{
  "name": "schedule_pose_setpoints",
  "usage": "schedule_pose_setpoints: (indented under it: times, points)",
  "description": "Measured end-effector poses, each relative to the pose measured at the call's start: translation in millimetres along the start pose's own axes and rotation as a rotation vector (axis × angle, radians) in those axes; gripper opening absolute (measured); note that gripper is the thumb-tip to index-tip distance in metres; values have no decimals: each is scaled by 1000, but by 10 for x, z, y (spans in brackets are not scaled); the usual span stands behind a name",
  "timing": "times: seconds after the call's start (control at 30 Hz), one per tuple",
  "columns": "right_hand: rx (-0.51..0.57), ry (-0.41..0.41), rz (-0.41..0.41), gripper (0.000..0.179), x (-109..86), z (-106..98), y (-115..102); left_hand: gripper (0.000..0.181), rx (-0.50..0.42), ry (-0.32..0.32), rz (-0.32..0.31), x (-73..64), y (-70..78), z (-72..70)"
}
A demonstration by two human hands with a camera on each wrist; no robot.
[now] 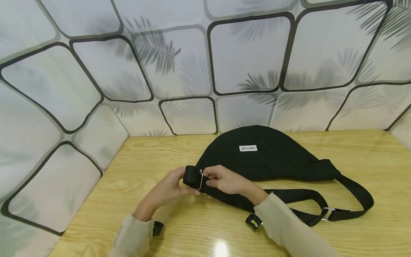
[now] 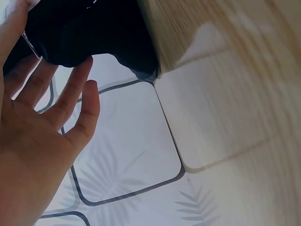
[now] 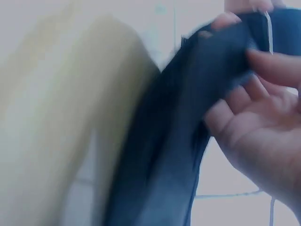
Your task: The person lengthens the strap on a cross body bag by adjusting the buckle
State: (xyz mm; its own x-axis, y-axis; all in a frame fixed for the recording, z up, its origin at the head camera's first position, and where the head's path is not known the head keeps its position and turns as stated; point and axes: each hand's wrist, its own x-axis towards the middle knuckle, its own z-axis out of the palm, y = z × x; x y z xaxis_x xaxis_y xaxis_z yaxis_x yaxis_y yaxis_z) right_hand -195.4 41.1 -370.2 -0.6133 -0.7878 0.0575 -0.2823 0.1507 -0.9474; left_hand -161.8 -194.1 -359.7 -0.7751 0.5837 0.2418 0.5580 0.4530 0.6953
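A black waist bag with a small white label lies on the table, and its left end is lifted between my hands. There a wide black strap runs through a silver metal ring and forms a loop. My left hand grips this end at the ring, thumb above and fingers underneath. In the left wrist view, some fingers of that hand spread below the black fabric. Just right of the ring, my right hand pinches the strap between thumb and curled fingers. The right wrist view shows the strap hanging down from it.
The rest of the strap curves over the wooden table at the right, with a silver slider buckle on it. Patterned cloth stands behind and to the left. A small black wrist device sits by the right sleeve.
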Motion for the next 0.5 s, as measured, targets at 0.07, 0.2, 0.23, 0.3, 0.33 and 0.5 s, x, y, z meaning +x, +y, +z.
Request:
schedule_pose_setpoints:
  times: [0.07, 0.2, 0.23, 0.3, 0.33, 0.5]
  points:
    - [36, 39, -11, 13, 15, 39, -16, 43, -11, 0, 9, 0, 9, 6]
    - [-26, 58, -14, 10, 12, 8, -33, 39, 7, 10, 25, 1, 26, 5]
    - [-50, 41, -3, 9, 1, -21, -38, 38, 10, 9, 28, 0, 27, 4]
    - [-98, -17, 24, 5, -29, -89, -35, 37, 13, 6, 28, -1, 26, 2]
    - [-115, -51, 41, 9, -46, -124, -32, 38, 13, 5, 28, -2, 24, 0]
    - [-183, -158, 69, 37, -105, -222, -9, 38, 7, 5, 19, -2, 21, -4]
